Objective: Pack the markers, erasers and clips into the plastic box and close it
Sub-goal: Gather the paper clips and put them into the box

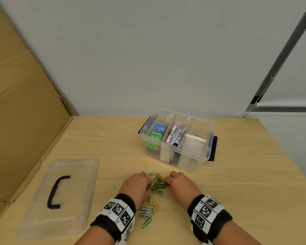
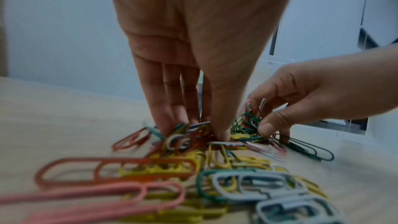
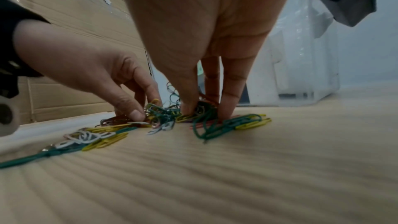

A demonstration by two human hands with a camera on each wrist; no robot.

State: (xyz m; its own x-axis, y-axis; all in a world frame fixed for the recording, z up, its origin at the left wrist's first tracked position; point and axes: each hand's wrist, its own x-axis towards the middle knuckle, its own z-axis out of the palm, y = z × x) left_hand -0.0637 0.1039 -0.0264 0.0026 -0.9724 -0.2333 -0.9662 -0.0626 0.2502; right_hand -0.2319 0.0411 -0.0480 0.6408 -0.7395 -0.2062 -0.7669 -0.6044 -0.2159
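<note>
A heap of coloured paper clips (image 1: 156, 184) lies on the wooden table near its front edge. My left hand (image 1: 143, 183) and right hand (image 1: 168, 183) come at the heap from either side, fingers pointing down. In the left wrist view my left hand (image 2: 193, 132) pinches a bunch of clips (image 2: 185, 142) between thumb and fingers. My right hand (image 3: 206, 111) pinches clips (image 3: 215, 122) in the right wrist view. More loose clips (image 1: 148, 209) lie between my wrists. The clear plastic box (image 1: 177, 153) stands open behind, holding markers (image 1: 175, 137) and green and blue erasers (image 1: 156, 133).
The clear lid (image 1: 78, 174) with its black handle (image 1: 57, 191) lies flat at the front left. A cardboard sheet (image 1: 21, 103) stands along the table's left side. A white pouch (image 1: 193, 143) fills the box's right compartment. Black latches (image 1: 213, 147) hang on the box's ends.
</note>
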